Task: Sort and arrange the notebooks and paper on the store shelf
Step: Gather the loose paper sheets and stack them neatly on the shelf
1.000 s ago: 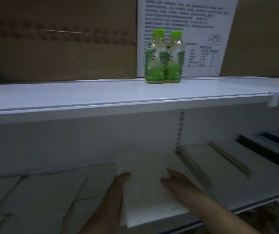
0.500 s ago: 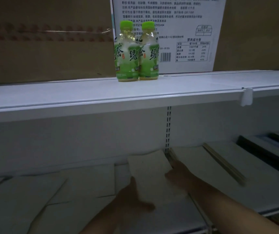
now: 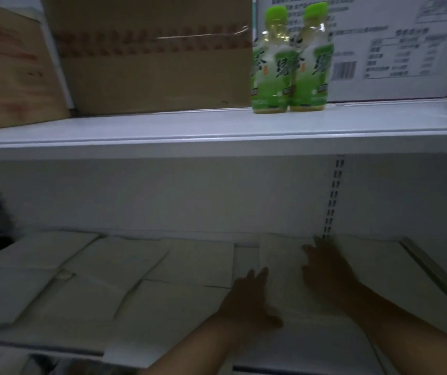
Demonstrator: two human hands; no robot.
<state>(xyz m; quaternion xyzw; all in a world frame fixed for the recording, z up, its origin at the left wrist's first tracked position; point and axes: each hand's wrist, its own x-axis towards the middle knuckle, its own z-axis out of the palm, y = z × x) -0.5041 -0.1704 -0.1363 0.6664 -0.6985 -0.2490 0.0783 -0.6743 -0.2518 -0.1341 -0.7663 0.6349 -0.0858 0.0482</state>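
A white pack of paper (image 3: 281,263) lies flat near the back wall of the dim lower shelf (image 3: 162,347). My left hand (image 3: 249,299) rests against the pack's left edge with its fingers straight. My right hand (image 3: 325,269) lies flat on the pack's right side, fingers stretched toward the back. Several more white paper packs (image 3: 114,266) lie flat and overlapping to the left. A thin notebook (image 3: 433,269) lies at an angle to the right.
The upper white shelf (image 3: 217,131) overhangs the lower one. On it stand two green tea bottles (image 3: 290,60), cardboard boxes (image 3: 149,55) and a white printed carton (image 3: 395,44). A slotted upright (image 3: 333,196) runs down the back wall.
Both hands have pushed the paper pack back into the shelf and let go of its edges; they now lie flat on it. The view has swung left.
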